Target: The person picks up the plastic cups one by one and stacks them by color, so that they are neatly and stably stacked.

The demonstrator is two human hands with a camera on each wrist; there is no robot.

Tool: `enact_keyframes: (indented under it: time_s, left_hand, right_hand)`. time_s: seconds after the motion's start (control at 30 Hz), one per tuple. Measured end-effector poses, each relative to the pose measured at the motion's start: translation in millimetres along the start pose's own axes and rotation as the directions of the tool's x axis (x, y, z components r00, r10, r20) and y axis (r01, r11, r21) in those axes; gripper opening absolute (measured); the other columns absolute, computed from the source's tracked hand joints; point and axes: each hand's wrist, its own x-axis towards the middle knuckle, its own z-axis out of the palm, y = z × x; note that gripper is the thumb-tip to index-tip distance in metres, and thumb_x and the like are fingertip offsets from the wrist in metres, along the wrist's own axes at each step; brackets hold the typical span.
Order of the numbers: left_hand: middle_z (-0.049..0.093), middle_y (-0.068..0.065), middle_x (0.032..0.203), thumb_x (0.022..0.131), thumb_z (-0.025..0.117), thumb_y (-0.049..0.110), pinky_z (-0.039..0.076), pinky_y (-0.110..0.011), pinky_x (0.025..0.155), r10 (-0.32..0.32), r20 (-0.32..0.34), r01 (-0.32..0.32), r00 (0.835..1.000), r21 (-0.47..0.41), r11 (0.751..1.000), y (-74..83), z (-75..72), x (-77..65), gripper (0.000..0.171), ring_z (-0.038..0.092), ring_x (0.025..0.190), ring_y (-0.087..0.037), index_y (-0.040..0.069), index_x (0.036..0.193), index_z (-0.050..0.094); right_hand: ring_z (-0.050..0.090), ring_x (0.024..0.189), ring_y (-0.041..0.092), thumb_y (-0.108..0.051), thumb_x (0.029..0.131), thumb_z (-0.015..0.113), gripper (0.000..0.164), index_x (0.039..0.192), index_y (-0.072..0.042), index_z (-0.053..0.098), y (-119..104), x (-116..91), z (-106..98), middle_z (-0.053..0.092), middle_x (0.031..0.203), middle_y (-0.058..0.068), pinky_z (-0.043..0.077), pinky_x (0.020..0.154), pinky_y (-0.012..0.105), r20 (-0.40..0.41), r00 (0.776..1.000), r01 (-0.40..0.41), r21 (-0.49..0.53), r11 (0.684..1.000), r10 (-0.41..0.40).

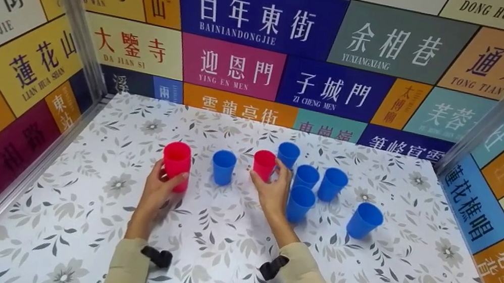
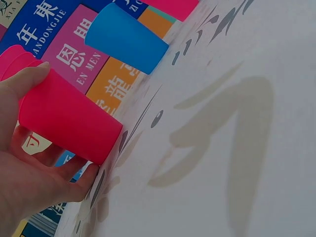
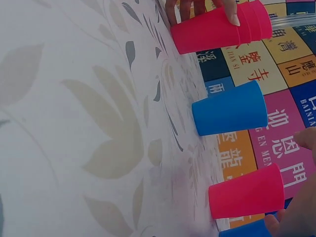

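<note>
On the left, my left hand grips a stack of nested red cups, thumb on the near side and fingers round the far one. The stack is upright, its base right at the tabletop in the left wrist view. My right hand reaches round a single red cup, thumb to one side and fingers to the other. In the right wrist view a gap shows between that thumb and the red cup. Between the two hands stands an upright blue cup.
Several blue cups cluster just right of my right hand, among them a near one beside the wrist and a far one. Another blue cup stands apart farther right. Sign-printed walls enclose the flower-patterned tabletop.
</note>
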Motion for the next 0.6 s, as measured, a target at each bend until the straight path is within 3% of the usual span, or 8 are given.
enact_keyframes:
  time_s: [0.37,0.6]
  left_hand:
    - [0.044,-0.014,0.152,0.091,0.073,0.024,0.039,-0.051,0.116,-0.016,-0.017,0.016,1.0,0.042,0.999,0.9,0.7,1.4,0.073,0.044,0.138,-0.035,0.017,0.153,0.035]
    - [0.044,-0.012,0.152,0.091,0.073,0.026,0.041,-0.051,0.115,-0.034,-0.007,0.035,0.999,0.042,0.999,1.4,0.9,0.4,0.073,0.045,0.137,-0.033,0.02,0.153,0.035]
  right_hand:
    - [0.046,0.134,0.042,-0.02,0.082,0.083,0.076,0.143,-0.001,0.043,6.0,10.1,8.8,0.045,0.141,0.025,0.041,0.114,0.048,-0.02,0.993,-0.117,-0.042,0.992,0.116]
    - [0.044,0.137,0.041,-0.021,0.083,0.082,0.077,0.144,0.001,0.04,7.7,15.7,16.7,0.043,0.143,0.025,0.04,0.116,0.047,-0.014,0.989,-0.146,-0.039,0.988,0.146]
